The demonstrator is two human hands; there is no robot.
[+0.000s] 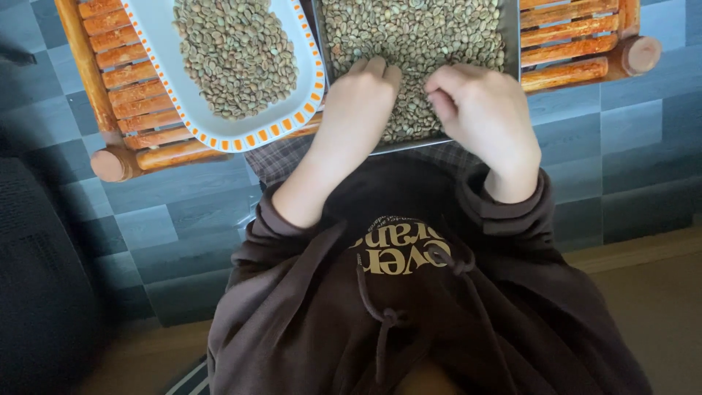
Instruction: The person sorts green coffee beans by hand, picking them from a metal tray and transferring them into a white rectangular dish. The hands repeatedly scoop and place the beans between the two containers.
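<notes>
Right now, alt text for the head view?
Both hands, left hand and right hand, rest fingers-down in a metal tray of green coffee beans. A white orange-trimmed dish of beans sits left, on a wooden slatted table.

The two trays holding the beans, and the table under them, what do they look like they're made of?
The tray under both hands looks like bare metal: thin grey rim with a dull sheen. The dish seems glazed ceramic or melamine: smooth white, orange-dashed rim; I can't tell which. The table looks like bamboo or wood, round orange-brown slats and pole ends.
</notes>
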